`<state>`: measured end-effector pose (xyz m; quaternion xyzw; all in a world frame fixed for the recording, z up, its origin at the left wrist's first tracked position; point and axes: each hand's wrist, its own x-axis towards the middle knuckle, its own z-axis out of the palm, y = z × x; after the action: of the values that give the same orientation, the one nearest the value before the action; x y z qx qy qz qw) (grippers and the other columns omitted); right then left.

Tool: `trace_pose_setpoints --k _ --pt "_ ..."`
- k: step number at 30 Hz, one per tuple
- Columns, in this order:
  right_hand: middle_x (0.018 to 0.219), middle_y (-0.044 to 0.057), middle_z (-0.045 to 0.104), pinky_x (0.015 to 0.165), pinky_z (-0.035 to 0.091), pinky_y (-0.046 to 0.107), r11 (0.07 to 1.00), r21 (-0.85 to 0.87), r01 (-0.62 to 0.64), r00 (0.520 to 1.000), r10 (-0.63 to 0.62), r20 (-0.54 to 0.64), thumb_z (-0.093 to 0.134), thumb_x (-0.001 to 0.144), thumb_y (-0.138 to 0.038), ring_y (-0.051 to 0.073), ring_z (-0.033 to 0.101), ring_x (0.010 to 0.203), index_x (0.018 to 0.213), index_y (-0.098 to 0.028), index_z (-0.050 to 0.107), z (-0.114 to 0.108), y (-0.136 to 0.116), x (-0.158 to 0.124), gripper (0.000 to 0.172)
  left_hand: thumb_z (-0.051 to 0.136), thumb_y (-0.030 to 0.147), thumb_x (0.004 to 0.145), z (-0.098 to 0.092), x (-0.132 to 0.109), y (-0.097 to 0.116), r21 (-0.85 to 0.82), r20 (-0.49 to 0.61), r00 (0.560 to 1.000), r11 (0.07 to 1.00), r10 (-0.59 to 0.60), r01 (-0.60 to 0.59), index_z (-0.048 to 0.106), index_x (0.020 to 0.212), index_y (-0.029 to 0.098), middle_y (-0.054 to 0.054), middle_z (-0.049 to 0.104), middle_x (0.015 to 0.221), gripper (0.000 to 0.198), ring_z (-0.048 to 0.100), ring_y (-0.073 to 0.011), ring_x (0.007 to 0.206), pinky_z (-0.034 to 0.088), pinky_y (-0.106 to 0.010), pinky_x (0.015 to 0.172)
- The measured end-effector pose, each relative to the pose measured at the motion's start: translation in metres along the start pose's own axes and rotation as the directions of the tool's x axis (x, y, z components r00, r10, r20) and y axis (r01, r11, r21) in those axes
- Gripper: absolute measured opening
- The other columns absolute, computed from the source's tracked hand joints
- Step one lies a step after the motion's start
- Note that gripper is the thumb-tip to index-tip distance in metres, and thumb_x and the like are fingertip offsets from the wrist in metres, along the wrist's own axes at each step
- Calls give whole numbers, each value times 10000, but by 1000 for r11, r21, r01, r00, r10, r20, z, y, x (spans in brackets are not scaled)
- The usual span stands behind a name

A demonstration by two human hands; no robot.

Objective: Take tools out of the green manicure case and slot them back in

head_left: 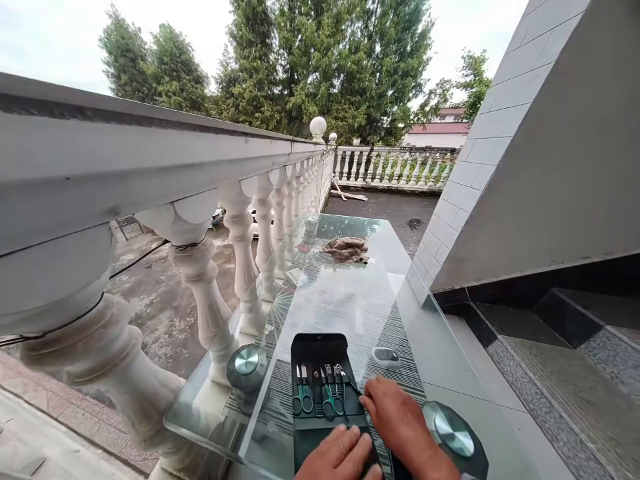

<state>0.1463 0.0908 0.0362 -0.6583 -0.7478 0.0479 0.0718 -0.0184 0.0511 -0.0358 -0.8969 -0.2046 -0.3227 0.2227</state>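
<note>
A black manicure case (320,350) lies open on the glass table (350,300) near its front edge. Green-handled scissors (302,395) and several small metal tools sit in its slots. My left hand (340,455) lies flat on the lower part of the case, fingers stretched out. My right hand (405,423) rests at the case's right edge, fingertips touching the tools, fingers together and loosely curved; it holds nothing that I can see.
A small grey oval object (386,357) lies right of the case. Round metal table caps (247,363) (453,433) sit at both sides. A brown cloth (346,248) lies at the far end. A white balustrade (240,227) runs along the left; tiled steps (550,373) rise on the right.
</note>
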Motion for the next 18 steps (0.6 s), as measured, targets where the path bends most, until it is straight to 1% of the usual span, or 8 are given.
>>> trace_pose_setpoints --k 2,3,7,10,12,15,17,18 --pt "871 70 652 677 364 274 999 -41 -14 1000 14 -5 421 852 -170 202 594 851 802 -182 624 2 -3 -1 209 530 346 893 -2 2 -7 21 76 997 1000 -23 21 511 1118 179 -93 602 1152 281 559 -234 1096 486 -395 913" --pt "869 75 653 678 367 277 998 -55 -20 1000 20 -10 409 855 -163 205 595 853 801 -179 626 3 -4 -2 224 542 377 882 -2 3 -9 30 63 996 998 -63 61 507 1119 174 -98 594 1168 314 555 -243 1099 492 -401 904" --pt "839 78 658 688 367 283 999 -51 -11 999 9 -37 408 841 -158 208 602 836 769 -171 624 4 -7 -2 229 552 385 875 -3 3 -10 38 156 986 998 -57 52 481 1183 174 -92 532 1265 380 506 -252 1160 476 -387 929" --pt "804 84 661 641 358 285 999 -35 -30 999 30 -12 420 819 -153 210 615 778 742 -173 623 2 -9 -5 218 544 396 880 -4 2 -8 37 226 973 998 -54 46 467 1207 173 -106 492 1308 404 471 -254 1198 455 -386 953" --pt "782 88 664 612 347 286 998 -44 -38 999 38 16 419 800 -135 212 620 749 723 -176 625 -3 -10 -10 223 552 446 863 -7 4 -8 18 272 959 997 -76 74 462 1221 174 -121 480 1317 458 454 -265 1214 444 -401 961" --pt "758 79 665 595 329 280 998 -62 -33 998 36 43 429 770 -138 205 618 735 686 -189 617 -14 -8 -17 212 586 569 786 -17 8 -8 -19 344 930 989 -131 147 450 1256 155 -161 450 1335 641 412 -302 1245 417 -443 980" --pt "735 66 661 573 306 277 997 -51 -61 997 64 52 434 765 -174 196 608 705 651 -199 598 -25 -1 -19 202 603 578 766 -24 12 -8 -35 369 914 980 -169 196 414 1297 155 -173 398 1374 705 361 -314 1280 385 -458 1005" --pt "713 62 656 554 287 278 993 -47 -107 993 110 52 428 772 -202 193 600 675 628 -202 584 -30 5 -18 213 607 564 771 -28 13 -8 -44 375 909 976 -182 213 389 1319 164 -169 379 1388 713 342 -313 1291 373 -456 1016"
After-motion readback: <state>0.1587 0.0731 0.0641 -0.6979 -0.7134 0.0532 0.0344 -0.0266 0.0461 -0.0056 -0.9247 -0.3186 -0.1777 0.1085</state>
